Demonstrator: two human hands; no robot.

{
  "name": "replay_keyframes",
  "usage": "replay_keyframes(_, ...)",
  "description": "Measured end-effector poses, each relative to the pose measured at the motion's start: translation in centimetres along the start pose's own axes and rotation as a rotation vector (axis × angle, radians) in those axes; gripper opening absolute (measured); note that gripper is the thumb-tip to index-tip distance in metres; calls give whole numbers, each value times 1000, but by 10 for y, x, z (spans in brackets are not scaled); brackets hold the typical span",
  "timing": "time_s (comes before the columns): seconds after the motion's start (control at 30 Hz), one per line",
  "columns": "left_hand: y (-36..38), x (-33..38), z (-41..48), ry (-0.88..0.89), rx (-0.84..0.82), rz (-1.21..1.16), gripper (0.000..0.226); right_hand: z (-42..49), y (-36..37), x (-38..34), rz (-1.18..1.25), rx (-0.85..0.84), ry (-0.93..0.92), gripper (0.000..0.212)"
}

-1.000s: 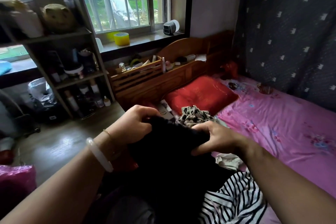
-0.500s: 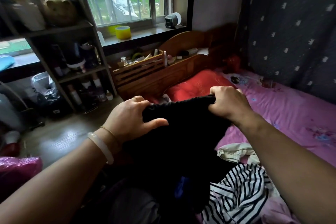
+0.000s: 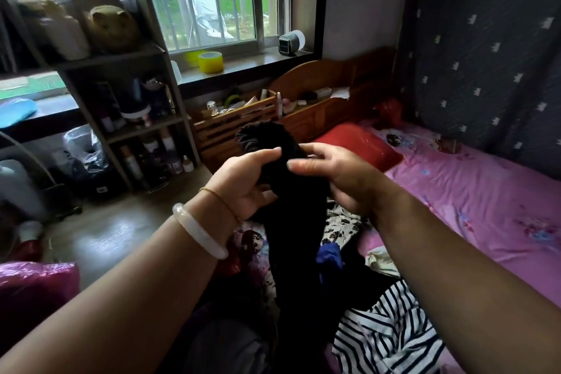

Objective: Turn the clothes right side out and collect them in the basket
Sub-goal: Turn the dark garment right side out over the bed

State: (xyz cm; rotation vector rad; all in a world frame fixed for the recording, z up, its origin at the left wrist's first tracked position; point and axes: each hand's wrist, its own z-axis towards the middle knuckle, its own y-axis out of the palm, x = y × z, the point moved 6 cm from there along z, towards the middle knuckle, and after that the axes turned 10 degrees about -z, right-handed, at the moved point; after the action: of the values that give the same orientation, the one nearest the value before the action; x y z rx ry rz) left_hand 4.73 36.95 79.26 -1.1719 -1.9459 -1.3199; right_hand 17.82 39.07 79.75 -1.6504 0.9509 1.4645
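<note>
A black garment [image 3: 291, 222] hangs bunched into a narrow column in front of me, its gathered top edge rising above my hands. My left hand [image 3: 243, 182] grips it from the left, thumb across the cloth. My right hand [image 3: 331, 173] holds it from the right, fingers curled around the fabric. Below lies a pile of clothes: a black-and-white striped shirt [image 3: 388, 334], a white floral-print piece [image 3: 343, 225], a blue item [image 3: 329, 255] and a cream cloth [image 3: 381, 259]. No basket is in view.
A bed with a pink sheet [image 3: 470, 200] and a red pillow [image 3: 358, 146] fills the right side. A wooden headboard [image 3: 309, 106] with small items stands behind. A shelf unit [image 3: 133, 106] of bottles stands at left on the wood floor [image 3: 115, 228].
The black garment, stretched wide between my hands before, is now gathered into a narrow bunch. My hands have come close together and risen.
</note>
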Motion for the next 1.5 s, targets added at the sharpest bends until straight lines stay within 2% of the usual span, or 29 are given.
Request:
replay_keyframes(0.07,9,0,-5,9,-28,-35,28,-5,11,1,-141,-51,-66,74)
replay_keyframes(0.13,14,1,-11,15,-102,-54,19,-8,9,4,-329,35,-117,88)
replay_keyframes(0.23,2,7,-18,123,-175,114,11,-9,-5,-3,-377,232,-204,76)
replay_keyframes(0.3,-21,18,-17,306,-80,349,19,-12,-10,-18,-243,234,-230,73)
replay_keyframes(0.37,-45,22,-12,375,27,451,37,-15,-11,-39,-128,189,-285,70)
replay_keyframes(0.43,-55,15,-9,335,-11,516,67,-17,-9,-64,-6,147,-345,64)
replay_keyframes(0.47,-52,9,-10,304,-79,541,72,-19,-5,-77,61,116,-362,60)
replay_keyframes(0.53,-43,-2,-15,285,-194,595,52,-23,3,-104,184,63,-427,52)
replay_keyframes(0.6,-37,-1,-21,326,-222,588,32,-26,2,-124,299,63,-467,50)
replay_keyframes(0.63,-35,1,-23,352,-232,531,27,-25,-2,-131,360,69,-467,40)
replay_keyframes(0.67,-34,5,-26,358,-237,447,21,-22,-8,-132,410,83,-435,23)
replay_keyframes(0.7,-34,8,-28,350,-233,349,17,-18,-11,-127,474,79,-386,20)
replay_keyframes(0.8,-35,7,-33,290,-198,187,10,-6,-8,-71,503,52,-141,52)
replay_keyframes(0.9,-42,-5,-35,245,-133,131,14,-8,12,-5,534,-104,138,51)
replay_keyframes(0.97,-42,-5,-40,251,-152,71,19,-13,14,5,566,-180,115,63)
replay_keyframes(1.03,-33,5,-47,303,-220,11,17,-17,5,-12,603,-191,-72,75)
replay_keyframes(1.07,-26,14,-50,339,-255,-11,17,-19,5,-19,620,-216,-135,72)
replay_keyframes(1.13,-14,28,-52,408,-280,-24,23,-24,16,-19,489,-286,-118,64)
replay_keyframes(1.2,-12,33,-48,418,-241,-40,31,-29,29,-1,335,-333,-12,59)
replay_keyframes(1.33,-30,26,-31,390,-182,-103,34,-25,28,22,251,-206,39,42)
replay_keyframes(1.4,-44,22,-22,383,-139,-82,33,-17,19,26,281,-90,54,44)
replay_keyframes(1.5,-59,21,-13,389,-128,-5,35,-8,10,33,361,52,90,35)
